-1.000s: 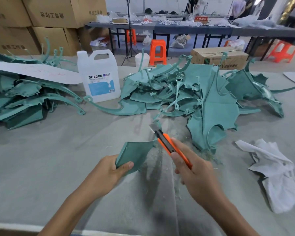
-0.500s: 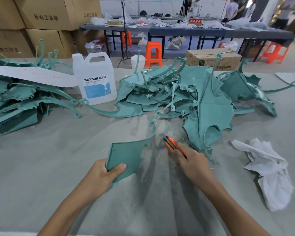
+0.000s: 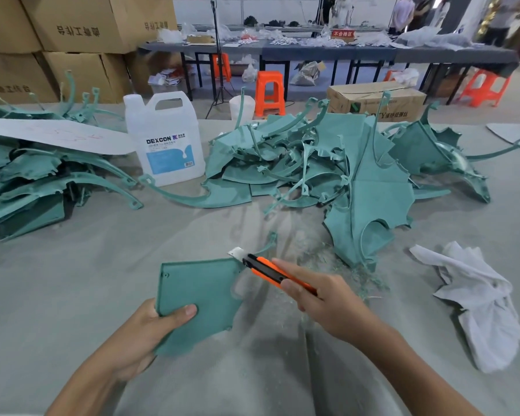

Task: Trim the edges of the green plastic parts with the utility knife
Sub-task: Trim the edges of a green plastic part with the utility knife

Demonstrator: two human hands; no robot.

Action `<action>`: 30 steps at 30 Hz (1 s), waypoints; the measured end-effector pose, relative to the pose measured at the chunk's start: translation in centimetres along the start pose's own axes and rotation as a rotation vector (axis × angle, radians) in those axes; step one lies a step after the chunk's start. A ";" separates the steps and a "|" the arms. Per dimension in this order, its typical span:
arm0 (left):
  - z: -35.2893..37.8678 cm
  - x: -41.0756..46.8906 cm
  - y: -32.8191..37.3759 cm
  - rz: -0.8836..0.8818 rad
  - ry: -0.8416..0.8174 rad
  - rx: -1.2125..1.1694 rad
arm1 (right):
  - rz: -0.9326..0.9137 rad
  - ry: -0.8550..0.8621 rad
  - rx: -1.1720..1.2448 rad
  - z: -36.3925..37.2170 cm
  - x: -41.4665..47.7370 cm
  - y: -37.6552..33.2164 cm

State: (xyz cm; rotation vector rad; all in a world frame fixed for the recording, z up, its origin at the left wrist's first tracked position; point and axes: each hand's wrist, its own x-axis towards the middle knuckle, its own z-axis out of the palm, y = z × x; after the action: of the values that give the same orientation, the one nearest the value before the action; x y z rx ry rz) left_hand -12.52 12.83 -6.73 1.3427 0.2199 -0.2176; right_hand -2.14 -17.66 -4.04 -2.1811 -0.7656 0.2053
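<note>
Low in the head view, over the grey table (image 3: 72, 280), the left hand (image 3: 141, 334) gripped a green part (image 3: 201, 295) by its lower left corner, with the thumb curled across the face and the fingers hidden behind. The part's flat face was turned toward the camera, and a thin curved tip rose from its upper right corner. The right hand (image 3: 321, 292) was wrapped round an orange-and-black knife (image 3: 267, 270), forefinger laid along its top. The bare blade (image 3: 237, 253) touched the part's upper right corner, at the base of that tip.

Half a second before, the knife had sat lower and to the right, apart from the part, with no blade showing. Since then it had come up to the edge, and the part had turned so that more of its face showed.

Green shavings (image 3: 336, 259) lay scattered on the table just right of the knife. Behind them a pile (image 3: 327, 163) of green parts sprawled across the middle, a second heap (image 3: 27, 181) lay at the left, and a white jug (image 3: 165, 139) stood between the two. A crumpled white cloth (image 3: 487, 307) lay at the right, well apart from the hands.
</note>
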 end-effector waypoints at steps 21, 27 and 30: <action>-0.9 -0.3 -0.6 -0.012 0.023 -0.130 | 0.026 0.243 -0.202 0.7 1.0 0.5; -0.6 -0.4 -0.5 -0.030 0.017 -0.110 | 0.312 0.164 -0.510 -1.3 2.8 2.3; -0.5 -0.4 -0.6 -0.026 0.041 -0.115 | 0.232 0.236 -0.406 -0.9 2.5 1.5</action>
State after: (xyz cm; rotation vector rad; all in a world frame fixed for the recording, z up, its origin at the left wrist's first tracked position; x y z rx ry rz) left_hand -13.07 13.24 -7.29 1.2314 0.2802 -0.1971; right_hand 0.88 -17.51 -4.29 -2.6205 -0.4467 -0.1018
